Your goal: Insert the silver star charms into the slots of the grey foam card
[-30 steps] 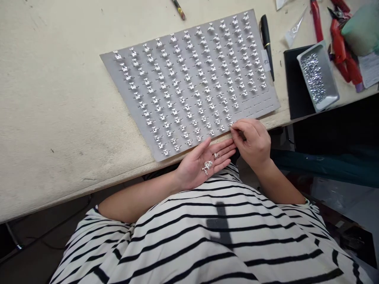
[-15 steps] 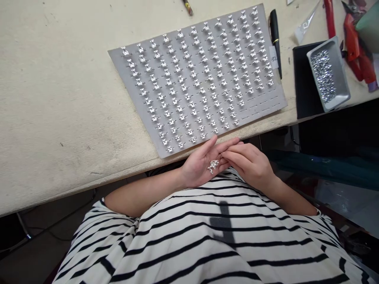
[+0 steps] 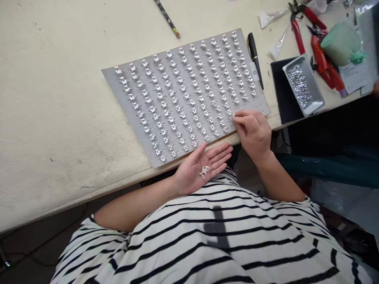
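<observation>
My left hand (image 3: 197,167) lies palm up by the table edge, flat with fingers stretched out. On its palm rests a small heap of shiny silver rings (image 3: 204,172); single pieces are hard to make out. My right hand (image 3: 253,132) is closed in a pinch at the lower right of a grey slotted display board (image 3: 130,126). A small silver ring (image 3: 231,117) shows at its fingertips, partly hidden, right at the board's surface. Rows of similar rings (image 3: 177,108) stand in the board's slits. Bare slits show just above my right hand.
Beyond the board lies a pencil (image 3: 168,21); a black pen (image 3: 255,59) lies along its right side. Farther right are a grey tray (image 3: 318,98) of small silver pieces on a black pad (image 3: 281,90), red-handled pliers (image 3: 328,73) and a green pouch (image 3: 340,43).
My right hand has left my left palm and moved up and right onto the board with a ring. The left hand stays palm up. The view has shifted, showing more of the right side.
</observation>
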The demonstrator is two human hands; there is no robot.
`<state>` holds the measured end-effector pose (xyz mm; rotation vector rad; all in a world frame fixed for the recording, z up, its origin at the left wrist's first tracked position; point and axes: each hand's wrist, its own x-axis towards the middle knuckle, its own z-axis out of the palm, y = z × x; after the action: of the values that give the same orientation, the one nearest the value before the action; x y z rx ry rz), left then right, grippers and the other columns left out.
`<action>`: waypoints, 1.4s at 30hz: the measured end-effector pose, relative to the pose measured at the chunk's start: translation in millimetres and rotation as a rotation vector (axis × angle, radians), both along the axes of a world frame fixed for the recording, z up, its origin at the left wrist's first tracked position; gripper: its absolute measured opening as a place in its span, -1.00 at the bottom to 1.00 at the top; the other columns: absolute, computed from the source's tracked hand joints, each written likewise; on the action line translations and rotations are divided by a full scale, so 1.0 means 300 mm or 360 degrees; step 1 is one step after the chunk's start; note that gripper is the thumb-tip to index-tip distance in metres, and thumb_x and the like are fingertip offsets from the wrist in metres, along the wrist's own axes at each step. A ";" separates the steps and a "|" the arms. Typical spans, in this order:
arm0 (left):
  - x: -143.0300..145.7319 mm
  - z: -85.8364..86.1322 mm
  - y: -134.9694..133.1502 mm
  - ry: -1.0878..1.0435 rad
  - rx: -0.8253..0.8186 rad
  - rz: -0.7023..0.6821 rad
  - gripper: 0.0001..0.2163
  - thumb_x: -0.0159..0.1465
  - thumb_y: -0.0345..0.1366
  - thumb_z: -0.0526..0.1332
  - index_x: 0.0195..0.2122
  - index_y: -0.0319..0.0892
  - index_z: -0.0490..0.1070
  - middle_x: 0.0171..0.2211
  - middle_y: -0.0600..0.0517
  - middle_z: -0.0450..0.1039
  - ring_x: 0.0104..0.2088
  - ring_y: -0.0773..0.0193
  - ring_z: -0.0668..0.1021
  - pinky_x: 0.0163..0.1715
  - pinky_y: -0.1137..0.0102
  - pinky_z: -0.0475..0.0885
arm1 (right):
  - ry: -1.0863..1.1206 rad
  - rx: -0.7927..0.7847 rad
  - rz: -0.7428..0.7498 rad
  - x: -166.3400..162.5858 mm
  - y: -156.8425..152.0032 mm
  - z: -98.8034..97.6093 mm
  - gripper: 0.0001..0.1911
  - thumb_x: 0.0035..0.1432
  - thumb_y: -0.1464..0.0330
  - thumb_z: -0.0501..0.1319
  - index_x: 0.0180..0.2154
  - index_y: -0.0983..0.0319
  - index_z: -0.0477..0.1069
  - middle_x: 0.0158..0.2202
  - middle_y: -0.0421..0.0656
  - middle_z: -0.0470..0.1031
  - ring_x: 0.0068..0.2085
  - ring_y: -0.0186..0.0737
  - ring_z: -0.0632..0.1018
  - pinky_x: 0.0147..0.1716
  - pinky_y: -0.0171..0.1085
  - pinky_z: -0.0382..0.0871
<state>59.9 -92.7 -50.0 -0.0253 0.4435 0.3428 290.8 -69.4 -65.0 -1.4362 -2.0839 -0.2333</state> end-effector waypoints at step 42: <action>0.082 0.025 0.005 -0.0067 -0.0013 0.0007 -0.46 0.52 0.08 -0.09 0.13 -0.15 0.54 0.01 -0.10 0.53 -0.19 0.32 0.54 -0.19 0.49 0.44 | 0.0551 -0.0645 0.0257 -0.141 -0.257 0.138 -0.79 0.20 0.47 0.39 -0.16 0.10 0.50 -0.26 -0.22 0.59 -0.21 -0.23 0.58 -0.18 -0.17 0.49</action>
<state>84.5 -91.3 -42.7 -0.0413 0.4030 0.3445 248.5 -146.5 -23.5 -1.3970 -2.0090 0.4952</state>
